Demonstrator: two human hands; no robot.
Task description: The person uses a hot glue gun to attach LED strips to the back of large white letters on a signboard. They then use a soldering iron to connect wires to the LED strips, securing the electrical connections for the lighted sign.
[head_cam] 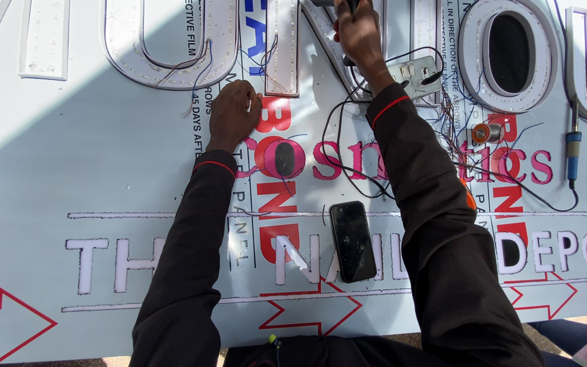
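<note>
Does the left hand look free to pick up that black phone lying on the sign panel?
Probably yes. The left hand rests empty on the sign panel, and the black phone lies flat below it between both sleeves, with nothing on top. Only loose black wires run nearby.

- Location type: sign-making workshop, work area in direct sunlight.
- Evidence: large sign panel under protective film, raised channel letters with loose wiring, solder spool, soldering iron, power socket.
</note>
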